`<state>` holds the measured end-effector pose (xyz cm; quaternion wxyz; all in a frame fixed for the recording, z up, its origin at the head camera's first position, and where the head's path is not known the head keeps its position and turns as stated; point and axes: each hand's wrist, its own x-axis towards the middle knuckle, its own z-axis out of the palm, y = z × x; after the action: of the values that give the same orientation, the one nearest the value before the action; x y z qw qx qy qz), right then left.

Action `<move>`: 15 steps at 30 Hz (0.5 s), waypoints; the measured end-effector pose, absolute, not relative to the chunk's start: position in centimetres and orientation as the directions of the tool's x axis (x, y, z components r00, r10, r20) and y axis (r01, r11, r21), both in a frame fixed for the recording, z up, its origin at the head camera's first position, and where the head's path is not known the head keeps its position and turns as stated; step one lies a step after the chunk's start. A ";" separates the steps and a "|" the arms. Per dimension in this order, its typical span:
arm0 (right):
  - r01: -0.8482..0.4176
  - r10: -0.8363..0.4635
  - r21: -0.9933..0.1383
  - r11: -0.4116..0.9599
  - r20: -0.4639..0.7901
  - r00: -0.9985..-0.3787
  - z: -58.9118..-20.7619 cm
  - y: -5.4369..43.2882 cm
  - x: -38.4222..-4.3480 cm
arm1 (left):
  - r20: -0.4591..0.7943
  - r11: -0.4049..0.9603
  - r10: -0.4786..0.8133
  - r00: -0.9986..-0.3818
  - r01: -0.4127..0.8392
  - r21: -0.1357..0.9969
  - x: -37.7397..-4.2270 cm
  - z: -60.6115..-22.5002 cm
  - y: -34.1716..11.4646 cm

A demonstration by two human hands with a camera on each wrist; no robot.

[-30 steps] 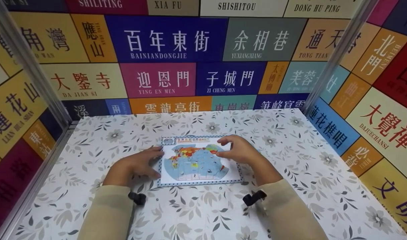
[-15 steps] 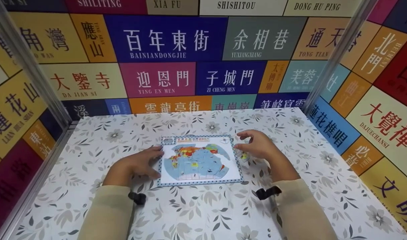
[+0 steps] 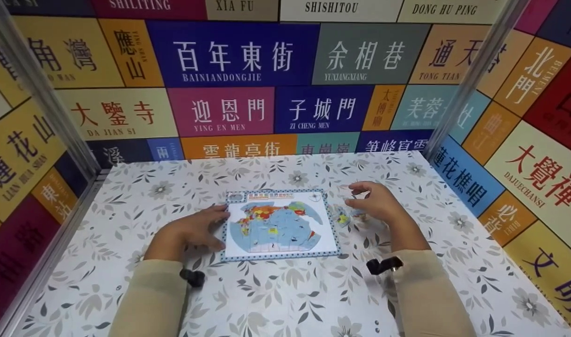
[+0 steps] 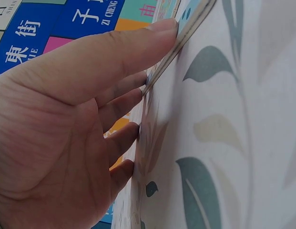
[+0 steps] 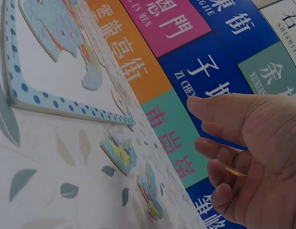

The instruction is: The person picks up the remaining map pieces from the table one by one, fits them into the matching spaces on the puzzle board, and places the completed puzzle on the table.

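Note:
A world map jigsaw puzzle (image 3: 278, 229) with a blue dotted border lies flat on the table, with an unfilled white notch at the right of the map. My left hand (image 3: 191, 229) rests at its left edge; in the left wrist view the thumb (image 4: 138, 45) touches the border and the other fingers extend beside it. Right of the board my right hand (image 3: 374, 199) hovers with loosely bent fingers, and nothing shows between them. Below that hand lie loose puzzle pieces: a blue-yellow one (image 5: 120, 153) near the border and a narrower one (image 5: 150, 191) farther out.
The table (image 3: 276, 299) wears a white cloth with grey leaves and flowers. Panels of coloured place-name tiles (image 3: 234, 54) rise behind and on both sides, joined by metal corner posts (image 3: 472, 75).
My right hand has moved right from over the map to beyond the board's right edge, uncovering the notch and the loose pieces. The left hand and board have stayed put.

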<state>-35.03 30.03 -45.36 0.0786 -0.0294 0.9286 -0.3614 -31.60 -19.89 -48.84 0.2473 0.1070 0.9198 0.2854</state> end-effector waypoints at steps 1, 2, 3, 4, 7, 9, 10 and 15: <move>0.005 -0.108 -0.679 0.734 -0.124 -0.986 -45.5 30.2 -35.1 | -0.396 0.814 0.335 -0.855 0.051 0.578 -31.6 -48.8 -19.9; 0.003 -0.109 -0.681 0.733 -0.121 -0.987 -45.6 30.4 -35.2 | -0.394 0.815 0.337 -0.855 0.055 0.577 -31.5 -48.7 -19.8; 0.001 -0.110 -0.681 0.732 -0.120 -0.987 -45.7 30.6 -35.2 | -0.390 0.814 0.342 -0.855 0.063 0.577 -31.5 -48.7 -19.8; 0.000 -0.110 -0.680 0.734 -0.119 -0.987 -45.8 30.7 -35.3 | -0.387 0.815 0.344 -0.855 0.067 0.576 -31.5 -48.6 -19.8; 0.009 -0.104 -0.685 0.729 -0.124 -0.987 -46.1 31.0 -35.3 | -0.387 0.814 0.346 -0.855 0.068 0.576 -31.4 -48.5 -19.8; 0.018 -0.101 -0.685 0.729 -0.133 -0.986 -46.1 31.2 -35.3 | -0.389 0.814 0.344 -0.854 0.065 0.577 -31.5 -48.4 -19.8; 0.026 -0.096 -0.686 0.727 -0.139 -0.986 -46.1 31.3 -35.3 | -0.393 0.814 0.341 -0.854 0.059 0.578 -31.5 -48.4 -19.7; 0.053 -0.086 -0.682 0.729 -0.168 -0.982 -46.1 31.6 -35.5 | -0.401 0.813 0.332 -0.854 0.043 0.581 -31.5 -48.4 -19.7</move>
<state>-35.47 31.60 -46.15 0.0944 -0.0089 0.9251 -0.3678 -31.47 -19.71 -48.36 0.2505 0.1022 0.9185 0.2884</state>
